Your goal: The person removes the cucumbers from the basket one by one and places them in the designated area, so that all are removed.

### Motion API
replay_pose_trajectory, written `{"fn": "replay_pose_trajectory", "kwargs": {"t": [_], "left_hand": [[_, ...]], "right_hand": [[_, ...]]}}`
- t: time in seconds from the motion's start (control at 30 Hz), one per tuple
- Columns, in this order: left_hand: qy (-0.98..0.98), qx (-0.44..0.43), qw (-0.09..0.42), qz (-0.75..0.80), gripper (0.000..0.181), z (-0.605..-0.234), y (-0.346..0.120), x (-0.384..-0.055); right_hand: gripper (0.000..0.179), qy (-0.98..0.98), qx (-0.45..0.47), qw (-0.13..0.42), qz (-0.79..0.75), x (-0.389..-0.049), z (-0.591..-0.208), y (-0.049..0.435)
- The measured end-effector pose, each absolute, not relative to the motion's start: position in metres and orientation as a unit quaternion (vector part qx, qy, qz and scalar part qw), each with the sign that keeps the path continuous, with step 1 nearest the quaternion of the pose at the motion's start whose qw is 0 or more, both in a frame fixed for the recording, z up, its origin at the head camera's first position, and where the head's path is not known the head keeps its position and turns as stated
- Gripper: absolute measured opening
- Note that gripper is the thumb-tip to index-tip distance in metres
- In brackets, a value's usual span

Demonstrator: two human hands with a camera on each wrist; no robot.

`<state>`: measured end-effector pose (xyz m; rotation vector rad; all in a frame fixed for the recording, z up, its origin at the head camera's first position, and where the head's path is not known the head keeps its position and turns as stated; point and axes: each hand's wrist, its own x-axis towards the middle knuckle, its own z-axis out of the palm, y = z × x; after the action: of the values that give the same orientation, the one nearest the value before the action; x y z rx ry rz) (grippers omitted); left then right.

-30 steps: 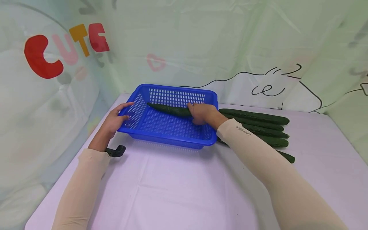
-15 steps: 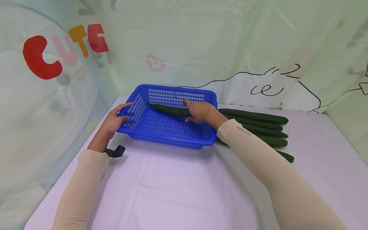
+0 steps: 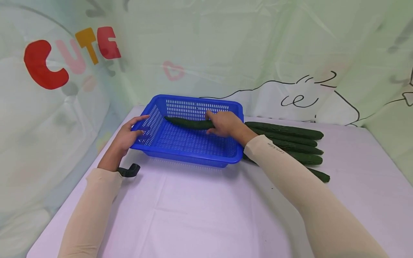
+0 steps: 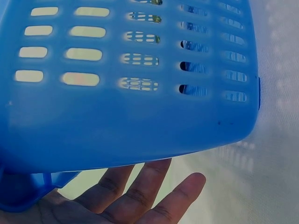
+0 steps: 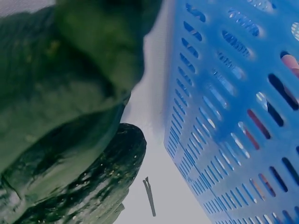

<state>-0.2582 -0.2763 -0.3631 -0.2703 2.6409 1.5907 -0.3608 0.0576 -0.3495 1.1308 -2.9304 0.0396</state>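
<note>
In the head view, my left hand (image 3: 126, 134) holds the left rim of a blue plastic basket (image 3: 184, 154) with slotted walls. The left wrist view has several fingers (image 4: 175, 198) at the basket's edge, two tips hidden behind it. A long dark green cucumber (image 3: 188, 123) lies inside the basket along the back. Over that cucumber's right end is my right hand (image 3: 226, 123), its thumb and a finger loosely spread. The hand hides that end. More cucumbers (image 3: 287, 130) lie on the table right of the basket, partly under my right forearm; the right wrist view shows cucumbers (image 5: 70, 93) close up.
The table has a pale cloth (image 3: 200, 208). A printed curtain (image 3: 206, 46) stands close behind the basket and on the left. The basket's slotted outer wall (image 5: 219, 116) is beside my right wrist. A black camera mount (image 3: 130, 170) sticks out from my left wrist.
My right thumb and finger have loosened and lifted off the cucumber, and the hand has risen slightly. The cucumber stays where it was in the basket. My left hand has not moved.
</note>
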Motion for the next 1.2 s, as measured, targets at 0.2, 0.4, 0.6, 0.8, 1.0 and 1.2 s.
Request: {"fn": "replay_pose_trajectory", "kwargs": {"t": [0.2,0.4,0.6,0.8,1.0,1.2], "left_hand": [[0.852,-0.083,0.021,0.516,0.060,-0.3623,-0.2755,-0.2576],[0.852,-0.082,0.021,0.516,0.060,-0.3630,-0.2758,-0.2572],[0.856,-0.084,0.022,0.509,0.060,-0.3634,-0.2770,-0.2579],[0.857,-0.087,0.022,0.508,0.060,-0.3634,-0.2770,-0.2583],[0.855,-0.084,0.023,0.511,0.060,-0.3631,-0.2769,-0.2582],[0.857,-0.082,0.020,0.509,0.060,-0.3645,-0.2771,-0.2589]], "right_hand": [[0.038,-0.934,0.358,0.020,0.011,-0.3618,-0.3504,0.0581],[0.033,-0.938,0.345,0.031,-0.005,-0.3624,-0.3506,0.0560],[0.036,-0.949,0.313,0.038,0.017,-0.3611,-0.3456,0.0574],[0.039,-0.951,0.294,0.047,0.086,-0.3629,-0.3456,0.0627],[0.036,-0.948,0.286,0.050,0.128,-0.3643,-0.3472,0.0648],[0.028,-0.947,0.284,0.063,0.137,-0.3612,-0.3454,0.0654]]}}
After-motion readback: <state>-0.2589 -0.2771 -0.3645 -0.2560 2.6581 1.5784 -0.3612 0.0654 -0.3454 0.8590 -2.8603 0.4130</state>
